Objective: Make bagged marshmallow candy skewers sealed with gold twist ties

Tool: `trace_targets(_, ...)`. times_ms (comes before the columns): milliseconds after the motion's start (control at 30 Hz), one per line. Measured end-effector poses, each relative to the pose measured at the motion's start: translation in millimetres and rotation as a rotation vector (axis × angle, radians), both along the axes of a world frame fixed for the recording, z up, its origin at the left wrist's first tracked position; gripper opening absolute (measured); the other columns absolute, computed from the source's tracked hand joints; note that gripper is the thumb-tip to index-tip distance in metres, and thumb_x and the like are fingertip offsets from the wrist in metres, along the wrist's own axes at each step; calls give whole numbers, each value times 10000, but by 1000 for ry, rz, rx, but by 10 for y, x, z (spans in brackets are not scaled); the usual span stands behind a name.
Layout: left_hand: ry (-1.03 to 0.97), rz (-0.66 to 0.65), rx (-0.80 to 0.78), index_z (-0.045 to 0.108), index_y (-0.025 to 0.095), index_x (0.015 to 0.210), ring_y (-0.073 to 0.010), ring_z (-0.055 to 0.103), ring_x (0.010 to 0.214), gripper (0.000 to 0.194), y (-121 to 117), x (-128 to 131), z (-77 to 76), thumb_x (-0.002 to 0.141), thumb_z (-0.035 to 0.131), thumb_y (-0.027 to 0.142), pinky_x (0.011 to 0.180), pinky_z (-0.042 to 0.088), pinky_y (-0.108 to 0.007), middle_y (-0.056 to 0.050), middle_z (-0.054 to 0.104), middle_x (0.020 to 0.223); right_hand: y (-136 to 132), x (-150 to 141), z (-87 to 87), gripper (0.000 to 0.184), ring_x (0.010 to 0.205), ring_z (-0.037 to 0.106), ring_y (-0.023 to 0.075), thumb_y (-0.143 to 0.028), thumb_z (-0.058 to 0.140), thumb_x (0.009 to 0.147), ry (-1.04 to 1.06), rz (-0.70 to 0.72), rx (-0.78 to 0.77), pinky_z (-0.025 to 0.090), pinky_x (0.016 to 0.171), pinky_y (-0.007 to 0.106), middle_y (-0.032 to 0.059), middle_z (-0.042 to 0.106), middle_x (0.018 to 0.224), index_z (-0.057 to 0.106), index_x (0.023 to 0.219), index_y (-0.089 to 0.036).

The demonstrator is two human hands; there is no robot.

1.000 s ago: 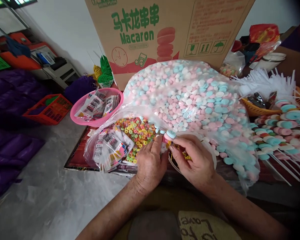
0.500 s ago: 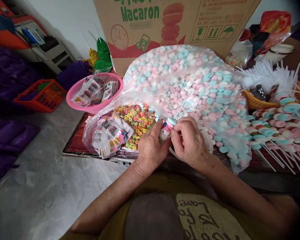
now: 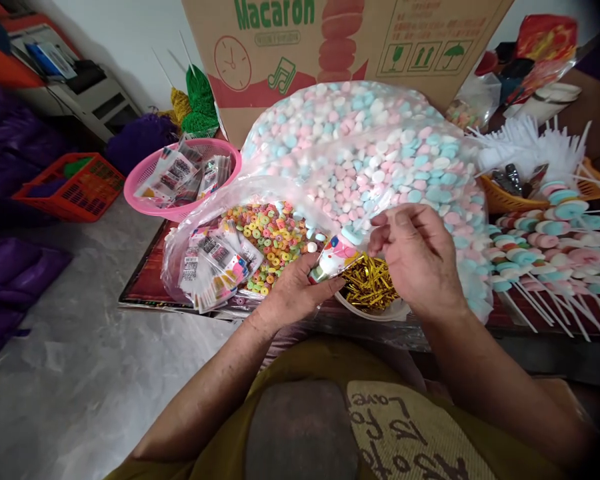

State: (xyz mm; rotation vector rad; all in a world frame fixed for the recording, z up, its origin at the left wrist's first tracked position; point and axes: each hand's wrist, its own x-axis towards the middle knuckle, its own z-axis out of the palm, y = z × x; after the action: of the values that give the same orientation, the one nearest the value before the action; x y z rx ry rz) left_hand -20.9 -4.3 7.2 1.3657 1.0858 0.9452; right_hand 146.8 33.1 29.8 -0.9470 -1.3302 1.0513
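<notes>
My left hand [image 3: 300, 288] grips a small printed plastic bag [image 3: 336, 257], its fingers and thumb around the lower end. White, pink and pale blue sweets show inside the bag and at its upper end. My right hand [image 3: 423, 257] is raised just right of the bag, apart from it, with loosely bent fingers and nothing visible in them. Beneath my hands stands a round white tub [image 3: 403, 312] of gold twist ties [image 3: 367, 283]. Beyond is a large clear sack of pink, blue and white marshmallows [image 3: 380, 177].
Ring-shaped candies [image 3: 270, 247] and a fan of printed bags [image 3: 215, 267] lie left of my hands. A pink basket [image 3: 145, 207] holds more packets. Candy skewers [image 3: 535, 257] lie at right, near an orange basket [image 3: 505, 200]. A cardboard box [image 3: 280, 73] stands behind.
My right hand has let go of the small bag and moved up and right. The left keeps hold of it, tilting it. The gold twist ties have come into sight.
</notes>
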Motion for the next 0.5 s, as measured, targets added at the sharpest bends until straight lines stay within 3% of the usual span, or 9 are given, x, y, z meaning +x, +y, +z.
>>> trace_targets(100,-49,-80,-97,643,141,1018,-151,580,740,354,-7,-37,31,729,713,332,720,464,-273,-20,673,855,99,23,69,248,600,471,113,-481,558,839,-8,176,-98,405,553,282,10,533,764,514,806,-239)
trace_targets(300,-121,-175,-201,639,143,1050,-132,548,748,380,11,-88,50,722,734,309,711,441,-248,-19,638,878,219,124,303,160,507,435,77,-362,661,778,172,284,-109,343,471,263,-16,529,736,590,811,-223)
trace_targets(500,-98,-194,-283,621,132,977,-59,394,519,384,45,-101,92,692,754,353,480,333,-179,50,501,634,218,95,247,303,475,484,78,-437,552,884,-64,354,-65,364,444,249,9,569,651,614,756,-169)
